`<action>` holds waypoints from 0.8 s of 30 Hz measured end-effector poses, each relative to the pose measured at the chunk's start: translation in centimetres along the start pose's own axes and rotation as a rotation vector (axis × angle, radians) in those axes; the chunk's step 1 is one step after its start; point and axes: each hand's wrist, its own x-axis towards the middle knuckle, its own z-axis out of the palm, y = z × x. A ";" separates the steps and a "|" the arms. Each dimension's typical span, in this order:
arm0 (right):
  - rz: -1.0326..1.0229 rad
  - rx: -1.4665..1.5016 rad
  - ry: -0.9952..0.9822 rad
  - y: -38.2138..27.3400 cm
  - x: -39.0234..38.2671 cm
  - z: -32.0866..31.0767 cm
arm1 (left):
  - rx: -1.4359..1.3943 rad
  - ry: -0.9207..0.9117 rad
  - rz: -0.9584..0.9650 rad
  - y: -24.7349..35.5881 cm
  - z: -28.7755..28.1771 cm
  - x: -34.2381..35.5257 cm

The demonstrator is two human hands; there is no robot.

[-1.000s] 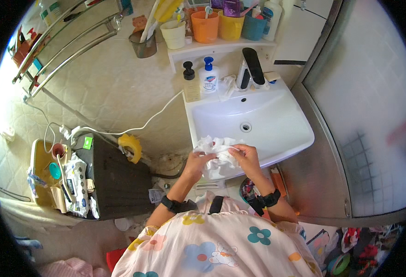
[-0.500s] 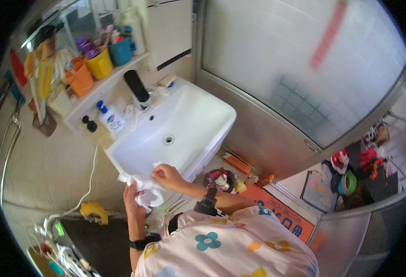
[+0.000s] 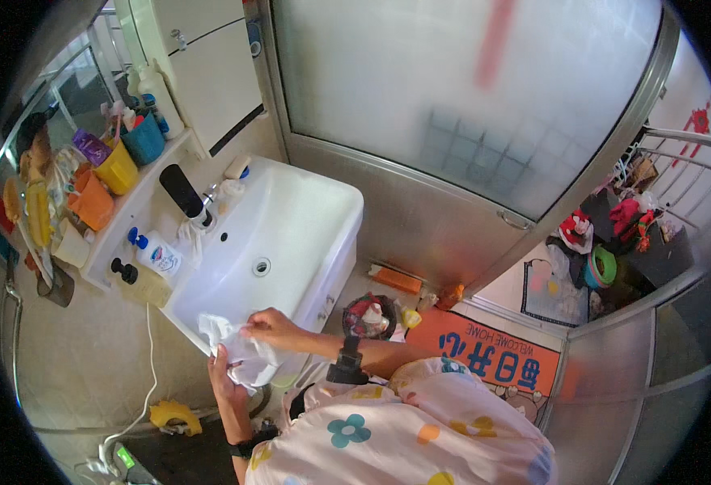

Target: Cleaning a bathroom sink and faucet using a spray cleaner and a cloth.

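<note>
A thin white cloth (image 3: 248,356) hangs between my two hands at the near left corner of the white sink (image 3: 307,202). My left hand (image 3: 224,378) grips the cloth's left side, fingers closed and thumb up. On its other side, my right hand (image 3: 271,329) pinches the upper right part just over the basin's near rim. One corner of the cloth stands up above my left hand. Part of the cloth drops below the rim. The basin shows a drain (image 3: 261,267) and no standing water.
A black-handled tap (image 3: 184,192) stands at the sink's back, with a white pump bottle (image 3: 158,255) and black-topped bottle (image 3: 133,279) beside it. Coloured cups (image 3: 118,170) line the shelf. A full waste basket (image 3: 369,317) and orange mat (image 3: 485,343) lie right, below a frosted door (image 3: 469,105).
My view has turned, so the sink and shelf sit further left. The cloth is spread wider between my hands, less bunched. Both hands still hold it.
</note>
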 end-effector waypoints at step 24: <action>-0.192 -0.461 -0.068 -2.4 -0.7 -2.4 | -0.481 0.097 -0.099 -0.2 -0.4 -1.2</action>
